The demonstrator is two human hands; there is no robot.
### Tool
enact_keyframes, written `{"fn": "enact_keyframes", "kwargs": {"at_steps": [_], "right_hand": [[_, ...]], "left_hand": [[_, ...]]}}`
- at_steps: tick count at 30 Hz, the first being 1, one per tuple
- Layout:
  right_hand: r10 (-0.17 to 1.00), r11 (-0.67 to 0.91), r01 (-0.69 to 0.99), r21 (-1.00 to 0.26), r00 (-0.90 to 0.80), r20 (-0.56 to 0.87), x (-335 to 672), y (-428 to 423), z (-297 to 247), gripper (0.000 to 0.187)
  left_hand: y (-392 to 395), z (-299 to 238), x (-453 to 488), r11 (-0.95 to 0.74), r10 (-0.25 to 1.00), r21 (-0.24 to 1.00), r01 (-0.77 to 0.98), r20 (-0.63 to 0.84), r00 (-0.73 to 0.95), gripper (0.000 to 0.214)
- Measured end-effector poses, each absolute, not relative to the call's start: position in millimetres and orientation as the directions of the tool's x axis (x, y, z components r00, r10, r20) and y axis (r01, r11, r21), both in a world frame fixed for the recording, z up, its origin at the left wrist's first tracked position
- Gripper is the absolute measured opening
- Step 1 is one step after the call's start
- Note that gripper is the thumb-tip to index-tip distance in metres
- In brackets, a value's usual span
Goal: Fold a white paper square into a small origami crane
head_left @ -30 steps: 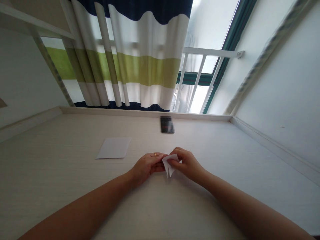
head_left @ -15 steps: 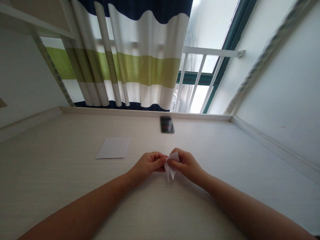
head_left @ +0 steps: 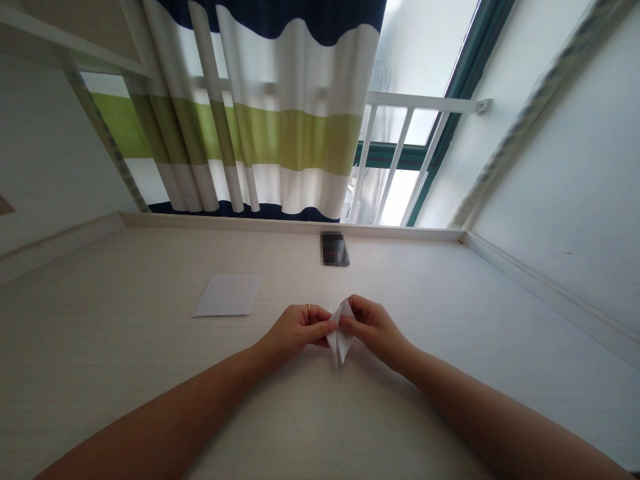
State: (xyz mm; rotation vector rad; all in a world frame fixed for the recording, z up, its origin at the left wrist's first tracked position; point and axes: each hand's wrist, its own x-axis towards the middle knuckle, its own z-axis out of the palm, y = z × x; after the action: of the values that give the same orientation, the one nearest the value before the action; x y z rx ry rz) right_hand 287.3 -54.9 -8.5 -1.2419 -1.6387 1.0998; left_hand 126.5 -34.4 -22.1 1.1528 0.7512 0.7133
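Between my two hands is a small folded piece of white paper (head_left: 341, 345), with its pointed ends hanging down toward me and a slit between them. My left hand (head_left: 305, 325), with a ring on one finger, pinches its left side, thumb on top. From the other side my right hand (head_left: 369, 323) grips it, the thumb pressed on the near face. The fingers behind the paper are partly hidden. Both hands are just above the pale wooden surface (head_left: 300, 413).
A flat white sheet of paper (head_left: 227, 295) lies to the left. Farther back is a small dark, pixelated object (head_left: 334, 249) near the raised back edge (head_left: 280, 224). Behind it hang striped curtains (head_left: 300, 140) beside a window with a white railing (head_left: 395, 153).
The folded paper has turned more upright, its top point now centred between my hands. My left thumb has moved slightly right across it. The sheet and dark object stay put.
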Motion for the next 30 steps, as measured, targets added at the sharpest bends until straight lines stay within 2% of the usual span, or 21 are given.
{"fn": "enact_keyframes", "kwargs": {"at_steps": [10, 21, 30], "right_hand": [[0.974, 0.131, 0.282, -0.950, -0.217, 0.069, 286.2, -56.7, -3.6, 0.016], [0.959, 0.236, 0.413, -0.880, -0.244, 0.143, 289.8, -56.2, 0.3, 0.019], [0.953, 0.284, 0.430, -0.857, -0.228, 0.201, 288.8, -58.3, 1.3, 0.015]], "left_hand": [[-37.1, -22.2, 127.9, 0.194, 0.846, 0.977, -0.083, -0.125, 0.518, 0.026], [-37.7, -20.1, 127.8, 0.200, 0.834, 0.979, -0.038, -0.149, 0.532, 0.031], [-37.6, -22.2, 128.8, 0.229, 0.827, 0.973, -0.014, -0.187, 0.530, 0.028]]}}
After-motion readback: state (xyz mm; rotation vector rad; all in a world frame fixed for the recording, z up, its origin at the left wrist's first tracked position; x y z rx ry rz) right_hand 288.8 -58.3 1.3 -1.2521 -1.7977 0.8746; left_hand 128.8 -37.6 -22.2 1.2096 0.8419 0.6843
